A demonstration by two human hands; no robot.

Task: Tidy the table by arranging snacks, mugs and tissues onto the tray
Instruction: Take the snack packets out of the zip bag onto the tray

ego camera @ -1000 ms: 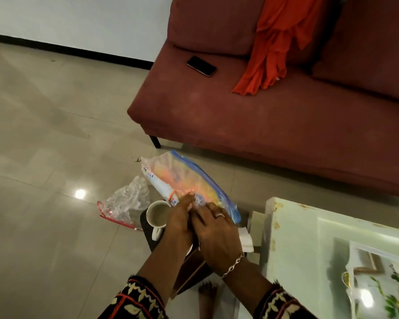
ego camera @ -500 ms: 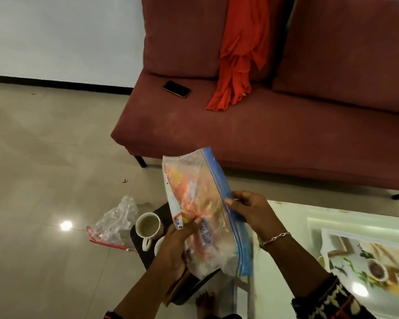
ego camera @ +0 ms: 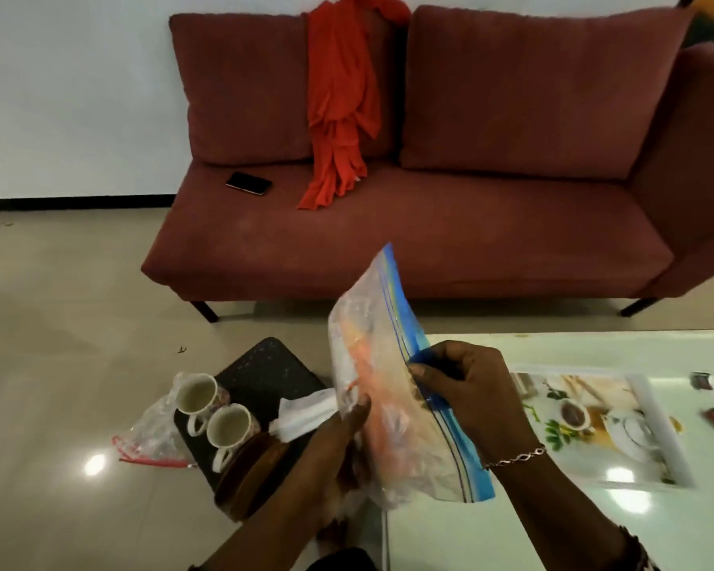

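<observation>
Right hand (ego camera: 466, 399): pinches zip-lock snack bag (ego camera: 392, 389) by its blue seal.
Left hand (ego camera: 339, 438): cups its underside.
Handling: light, floppy, slippery (best held by seal).

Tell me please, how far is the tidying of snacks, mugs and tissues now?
Done: two mugs and the tissues sit on the dark tray. In hand: the left hand and right hand hold the snack bag in the air. Left: placing it on the tray.
</observation>
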